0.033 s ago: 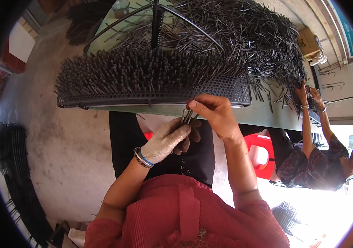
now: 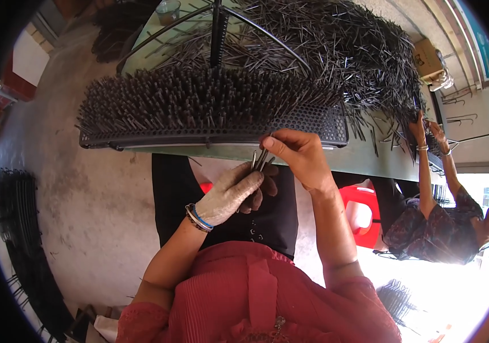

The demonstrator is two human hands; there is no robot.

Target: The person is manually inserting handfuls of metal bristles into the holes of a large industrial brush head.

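Note:
My left hand (image 2: pixel 228 195), in a pale work glove, is closed around a small bunch of thin dark rods (image 2: pixel 260 161) in front of my lap. Their ends stick up past the glove's fingertips. My bare right hand (image 2: pixel 301 155) pinches the upper end of one of them between thumb and fingers. Just beyond both hands, a black perforated rack (image 2: pixel 307 121) stands at the table's near edge. Upright dark rods (image 2: pixel 181 100) fill most of its holes, packed closely. Bare holes show toward its right end.
A large heap of loose rods (image 2: pixel 336 51) covers the green table (image 2: pixel 364 163) behind the rack. A curved handle frame (image 2: pixel 217 34) rises from the rack. At the right, a co-worker's hands (image 2: pixel 427 128) touch the heap's edge. A red plastic stool (image 2: pixel 362 214) stands below.

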